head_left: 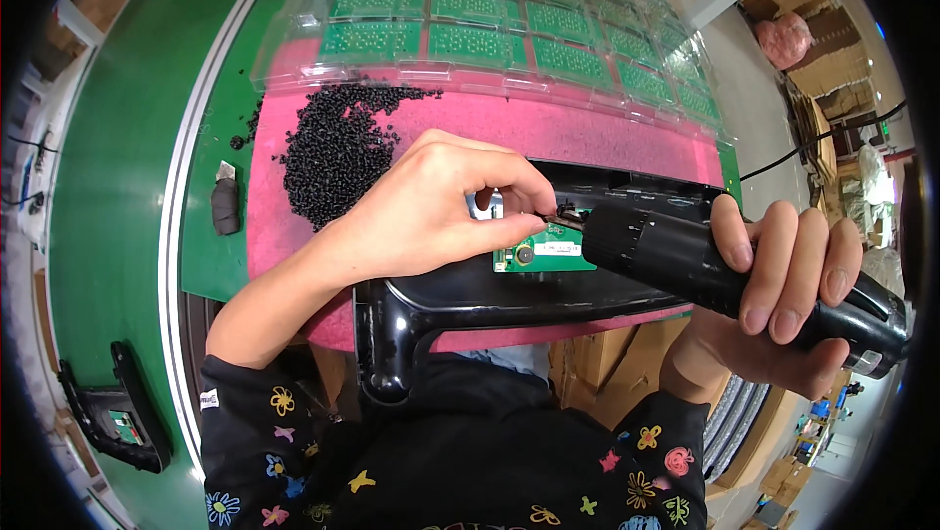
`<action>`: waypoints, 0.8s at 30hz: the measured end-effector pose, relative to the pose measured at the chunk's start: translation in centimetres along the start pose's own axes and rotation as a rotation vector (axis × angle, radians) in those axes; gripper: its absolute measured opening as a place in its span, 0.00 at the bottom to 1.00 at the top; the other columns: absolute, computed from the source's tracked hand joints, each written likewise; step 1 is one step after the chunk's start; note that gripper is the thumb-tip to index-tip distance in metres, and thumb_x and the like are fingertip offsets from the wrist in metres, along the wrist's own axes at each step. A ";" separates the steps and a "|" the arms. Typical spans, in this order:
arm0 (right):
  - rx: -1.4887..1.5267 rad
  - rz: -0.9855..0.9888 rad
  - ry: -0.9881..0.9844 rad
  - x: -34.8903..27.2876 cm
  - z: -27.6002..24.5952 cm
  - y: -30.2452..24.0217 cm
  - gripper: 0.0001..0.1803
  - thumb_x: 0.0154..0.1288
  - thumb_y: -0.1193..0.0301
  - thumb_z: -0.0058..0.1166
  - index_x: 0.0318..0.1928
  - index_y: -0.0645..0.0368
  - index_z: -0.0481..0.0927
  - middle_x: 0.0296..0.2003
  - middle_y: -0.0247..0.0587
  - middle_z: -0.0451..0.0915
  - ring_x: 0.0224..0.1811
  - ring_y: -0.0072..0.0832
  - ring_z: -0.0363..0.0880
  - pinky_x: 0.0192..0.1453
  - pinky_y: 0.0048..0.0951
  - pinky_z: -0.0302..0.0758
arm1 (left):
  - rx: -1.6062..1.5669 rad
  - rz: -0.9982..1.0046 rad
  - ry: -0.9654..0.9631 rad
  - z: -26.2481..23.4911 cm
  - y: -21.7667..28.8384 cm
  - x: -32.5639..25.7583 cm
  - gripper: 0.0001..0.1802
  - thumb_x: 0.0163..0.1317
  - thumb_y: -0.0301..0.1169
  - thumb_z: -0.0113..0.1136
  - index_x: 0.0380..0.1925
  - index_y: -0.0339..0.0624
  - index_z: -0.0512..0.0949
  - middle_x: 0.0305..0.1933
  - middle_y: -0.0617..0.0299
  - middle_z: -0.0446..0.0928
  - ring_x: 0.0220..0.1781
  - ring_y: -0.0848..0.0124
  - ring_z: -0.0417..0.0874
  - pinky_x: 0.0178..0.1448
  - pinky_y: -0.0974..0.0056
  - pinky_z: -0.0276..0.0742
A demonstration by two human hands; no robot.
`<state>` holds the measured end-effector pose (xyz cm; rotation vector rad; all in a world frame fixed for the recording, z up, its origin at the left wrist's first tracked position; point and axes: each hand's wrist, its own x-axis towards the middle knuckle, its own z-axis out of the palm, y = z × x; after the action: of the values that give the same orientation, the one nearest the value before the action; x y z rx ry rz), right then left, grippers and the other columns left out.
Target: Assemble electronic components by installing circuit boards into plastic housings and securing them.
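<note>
My right hand [783,285] is wrapped round a black electric screwdriver [656,251], which lies nearly level with its bit pointing left. My left hand [450,192] pinches thumb and forefinger together right at the bit's tip. What sits between those fingertips is too small and too hidden to make out. Below them, a green circuit board [524,258] with a white label lies inside a black plastic housing [470,297]. The left fingers and the screwdriver cover part of the board. Beyond my left wrist spreads a heap of small black screws [333,153].
Clear plastic trays [470,74] of green circuit boards stand at the back of the pink mat [587,143]. A dark wrapped tool piece [225,205] lies left of the mat. Another black housing [117,412] with a board rests at far left on the green surface [117,236].
</note>
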<state>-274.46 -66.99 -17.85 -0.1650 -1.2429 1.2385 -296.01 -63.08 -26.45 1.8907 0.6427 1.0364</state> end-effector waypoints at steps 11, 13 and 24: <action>-0.005 0.051 -0.119 0.9 -0.8 0.2 0.19 0.52 0.65 0.66 0.36 0.48 0.67 0.22 0.22 0.72 0.24 0.16 0.69 0.44 0.27 0.61 | -0.054 -0.086 -0.029 0.2 -0.3 0.3 0.04 0.55 0.19 0.60 0.32 0.30 0.78 0.32 0.56 0.82 0.33 0.69 0.85 0.38 0.68 0.78; 0.008 0.044 -0.119 0.9 -1.0 0.3 0.19 0.52 0.65 0.66 0.36 0.48 0.67 0.22 0.22 0.72 0.24 0.16 0.69 0.44 0.27 0.61 | -0.060 -0.105 -0.031 0.2 -0.2 0.4 0.04 0.56 0.19 0.60 0.32 0.30 0.78 0.31 0.56 0.82 0.33 0.69 0.85 0.37 0.68 0.78; -0.317 0.266 0.048 1.3 -3.1 -1.7 0.18 0.53 0.61 0.61 0.36 0.51 0.66 0.23 0.26 0.69 0.22 0.19 0.65 0.40 0.28 0.61 | 0.158 -0.082 -0.139 0.6 -0.2 0.7 0.04 0.58 0.24 0.61 0.32 0.35 0.78 0.28 0.57 0.79 0.30 0.66 0.82 0.35 0.67 0.76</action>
<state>-271.27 -65.13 -17.11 -0.6043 -1.4018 1.2458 -295.19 -62.72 -26.50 2.0343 0.7322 0.8141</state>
